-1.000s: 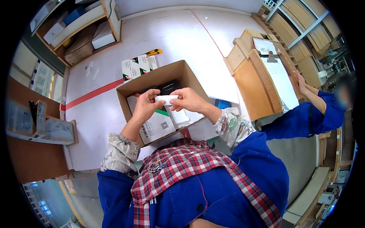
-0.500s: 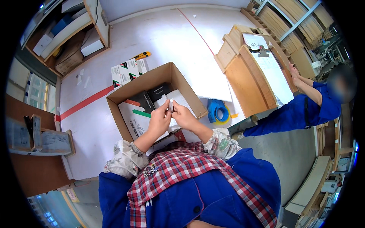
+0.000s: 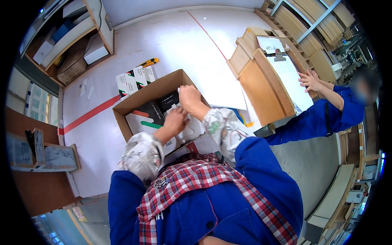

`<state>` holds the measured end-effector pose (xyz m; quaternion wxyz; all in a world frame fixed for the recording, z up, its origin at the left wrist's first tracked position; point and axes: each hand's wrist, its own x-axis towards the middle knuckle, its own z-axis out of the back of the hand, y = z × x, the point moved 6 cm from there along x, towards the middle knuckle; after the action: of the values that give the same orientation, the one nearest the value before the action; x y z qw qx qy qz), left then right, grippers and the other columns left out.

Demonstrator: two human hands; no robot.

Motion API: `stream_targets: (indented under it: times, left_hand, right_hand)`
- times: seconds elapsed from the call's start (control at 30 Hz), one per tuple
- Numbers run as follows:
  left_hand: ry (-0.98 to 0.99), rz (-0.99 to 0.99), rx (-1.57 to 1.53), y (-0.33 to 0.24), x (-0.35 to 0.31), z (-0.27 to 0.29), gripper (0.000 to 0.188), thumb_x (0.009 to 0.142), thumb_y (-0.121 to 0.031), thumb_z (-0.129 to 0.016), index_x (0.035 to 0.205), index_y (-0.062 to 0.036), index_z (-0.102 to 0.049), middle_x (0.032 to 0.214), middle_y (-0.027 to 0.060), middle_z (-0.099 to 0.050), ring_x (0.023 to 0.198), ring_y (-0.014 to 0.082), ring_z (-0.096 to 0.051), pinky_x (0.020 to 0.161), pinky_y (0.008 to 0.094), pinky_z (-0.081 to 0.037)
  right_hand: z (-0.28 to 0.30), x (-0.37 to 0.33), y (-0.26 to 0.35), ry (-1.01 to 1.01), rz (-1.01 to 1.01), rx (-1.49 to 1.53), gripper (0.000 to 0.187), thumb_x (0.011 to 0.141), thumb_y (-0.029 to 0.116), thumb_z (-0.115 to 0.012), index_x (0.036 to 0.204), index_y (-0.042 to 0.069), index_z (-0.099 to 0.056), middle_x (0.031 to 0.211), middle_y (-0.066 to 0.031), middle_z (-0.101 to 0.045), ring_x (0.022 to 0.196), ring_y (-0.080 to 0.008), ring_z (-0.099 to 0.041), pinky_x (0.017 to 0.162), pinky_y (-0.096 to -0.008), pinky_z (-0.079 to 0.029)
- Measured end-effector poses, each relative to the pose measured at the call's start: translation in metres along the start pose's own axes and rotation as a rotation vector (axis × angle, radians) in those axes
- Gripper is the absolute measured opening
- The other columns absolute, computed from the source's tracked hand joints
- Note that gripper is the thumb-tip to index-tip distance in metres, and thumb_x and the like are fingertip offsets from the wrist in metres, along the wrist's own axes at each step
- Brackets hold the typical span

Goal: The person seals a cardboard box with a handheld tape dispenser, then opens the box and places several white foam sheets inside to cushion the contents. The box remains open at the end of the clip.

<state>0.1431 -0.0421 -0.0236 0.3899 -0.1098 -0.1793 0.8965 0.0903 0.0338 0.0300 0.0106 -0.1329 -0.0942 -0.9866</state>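
Observation:
An open cardboard box (image 3: 143,94) stands on the table in front of me. Inside lie a white carton with black, red and green print (image 3: 145,118), a black box (image 3: 168,100) and a white, foam-like piece (image 3: 197,128). My left hand (image 3: 175,121) is down in the box over the white piece, fingers curled; what they grip is hidden. Higher, by the far right wall, my right hand (image 3: 190,99) is closed in a pinch. A small white bit shows at its fingertips, too small to name.
Small printed cartons (image 3: 134,80) and a yellow utility knife (image 3: 149,62) lie beyond the box. On the right are a wooden stand (image 3: 261,90) with a clipboard (image 3: 288,77) and a partly hidden tape dispenser (image 3: 241,115). A co-worker (image 3: 335,108) in blue stands there, hands raised.
My hands, together over the box before, have parted: the right went up toward the far wall, the left lower onto the white piece. The co-worker's hands moved slightly left.

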Motion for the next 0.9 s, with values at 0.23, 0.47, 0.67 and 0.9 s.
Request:
stream_targets:
  times: [0.23,0.47,0.67,0.9]
  left_hand:
    - [-0.018,-0.064,0.13,-0.005,-0.011,-0.066,0.067,0.077,-0.054,-0.05,0.122,-0.0047,-0.046,0.138,0.027,-0.016,0.127,0.0457,-0.016,0.093,0.0649,-0.02]
    - [0.186,-0.035,0.131,0.012,0.0,-0.089,0.07,0.071,-0.051,-0.057,0.126,-0.0112,-0.045,0.139,0.0259,-0.016,0.129,0.046,-0.008,0.095,0.0662,-0.015]
    - [0.481,0.109,0.225,0.002,-0.005,-0.07,0.075,0.076,-0.055,-0.048,0.137,-0.019,-0.025,0.145,0.0177,-0.005,0.13,0.0466,0.001,0.096,0.0667,-0.012]
    - [0.286,0.024,0.158,-0.009,-0.002,-0.051,0.058,0.08,-0.043,-0.051,0.132,-0.0234,-0.036,0.142,0.0218,-0.011,0.127,0.045,-0.018,0.096,0.0586,-0.024]
  right_hand:
    - [-0.059,0.022,-0.001,0.067,0.163,-0.223,0.015,0.075,0.008,-0.054,0.087,0.0,-0.057,0.083,-0.0162,-0.06,0.066,-0.0276,-0.064,0.053,-0.0362,-0.052]
    - [-0.11,0.009,-0.006,0.414,0.119,-0.057,0.013,0.07,0.009,-0.056,0.074,0.004,-0.067,0.082,-0.0138,-0.063,0.075,-0.0294,-0.063,0.059,-0.04,-0.052]
    - [0.032,0.011,0.024,-0.106,0.2,0.308,0.012,0.069,0.015,-0.058,0.077,0.009,-0.065,0.08,-0.0066,-0.062,0.075,-0.0195,-0.061,0.061,-0.0328,-0.047]
    - [0.096,-0.062,-0.211,-0.365,-0.595,0.279,0.034,0.076,0.025,-0.065,0.093,-0.003,-0.06,0.088,-0.0173,-0.063,0.08,-0.0219,-0.061,0.07,-0.0305,-0.047]
